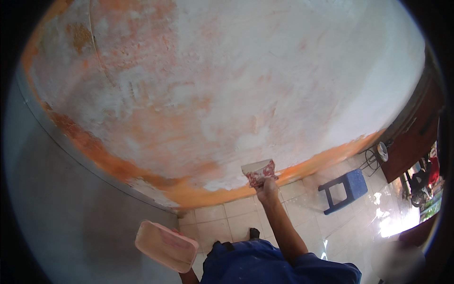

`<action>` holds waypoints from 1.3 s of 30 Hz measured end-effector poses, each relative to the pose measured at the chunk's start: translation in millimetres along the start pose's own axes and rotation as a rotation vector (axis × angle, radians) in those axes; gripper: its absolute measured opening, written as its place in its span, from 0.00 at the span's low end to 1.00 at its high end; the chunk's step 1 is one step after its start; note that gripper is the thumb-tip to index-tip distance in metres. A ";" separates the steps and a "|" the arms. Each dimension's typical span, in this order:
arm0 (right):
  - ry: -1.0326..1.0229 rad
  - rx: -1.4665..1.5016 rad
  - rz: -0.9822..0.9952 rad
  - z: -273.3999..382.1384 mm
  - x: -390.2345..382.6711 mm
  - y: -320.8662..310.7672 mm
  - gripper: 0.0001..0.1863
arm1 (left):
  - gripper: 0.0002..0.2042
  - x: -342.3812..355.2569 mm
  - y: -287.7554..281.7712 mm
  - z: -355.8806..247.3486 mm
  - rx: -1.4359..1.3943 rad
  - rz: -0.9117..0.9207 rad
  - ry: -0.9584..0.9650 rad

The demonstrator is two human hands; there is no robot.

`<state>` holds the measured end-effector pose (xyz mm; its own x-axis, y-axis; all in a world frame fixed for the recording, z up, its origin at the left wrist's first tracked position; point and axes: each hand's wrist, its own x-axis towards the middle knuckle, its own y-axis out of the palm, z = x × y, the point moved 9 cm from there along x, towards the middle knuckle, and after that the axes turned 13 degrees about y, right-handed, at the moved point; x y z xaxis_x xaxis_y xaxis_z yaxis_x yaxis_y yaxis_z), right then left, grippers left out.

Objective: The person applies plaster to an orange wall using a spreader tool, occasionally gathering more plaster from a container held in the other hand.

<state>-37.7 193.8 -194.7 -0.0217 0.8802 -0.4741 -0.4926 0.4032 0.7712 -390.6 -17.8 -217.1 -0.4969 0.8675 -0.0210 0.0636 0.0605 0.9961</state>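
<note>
My right hand (268,190) is closed round the handle of a wide putty knife (259,173), its blade marked with reddish and whitish residue. The blade is raised in front of the lower part of a wall (222,94) patched in white, pink and orange; I cannot tell whether it touches. At the lower left, my left hand (178,232) grips a pale pink rectangular tub (166,246) by its side. Only a little of that hand shows past the tub's rim. Inside the tub is a beige surface with a pinkish smear.
A blue plastic stool (344,189) lies tipped on the tiled floor (241,220) to the right. Beyond it are a thin metal stand (371,160), a brown panel (409,146) and a motorbike (421,184). A grey wall (85,203) adjoins on the left.
</note>
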 end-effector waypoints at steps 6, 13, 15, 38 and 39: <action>-0.066 -0.014 -0.362 -17.2 31.1 7.5 0.13 | 0.31 -11.4 -7.9 -7.4 -0.010 0.023 0.004; -0.110 -0.016 -0.106 5.4 3.2 94.3 0.10 | 0.32 -21.0 -12.2 -9.6 -0.446 -0.169 0.007; -0.146 -0.003 -0.012 20.7 -19.3 123.6 0.09 | 0.32 -18.4 -8.8 -5.2 -0.614 -0.210 -0.059; -1.819 -1.534 -0.239 45.5 -37.8 162.4 0.26 | 0.28 -25.1 -19.3 -20.3 0.396 0.237 -0.076; -1.792 -1.564 -0.208 38.6 -26.2 154.0 0.26 | 0.26 -25.6 6.0 -11.8 0.267 0.270 -0.080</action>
<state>-79.4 242.4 -47.1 0.1429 0.4833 0.8637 -0.4324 0.8155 -0.3848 -387.7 -45.5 -209.5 -0.3633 0.9049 0.2217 0.4107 -0.0581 0.9099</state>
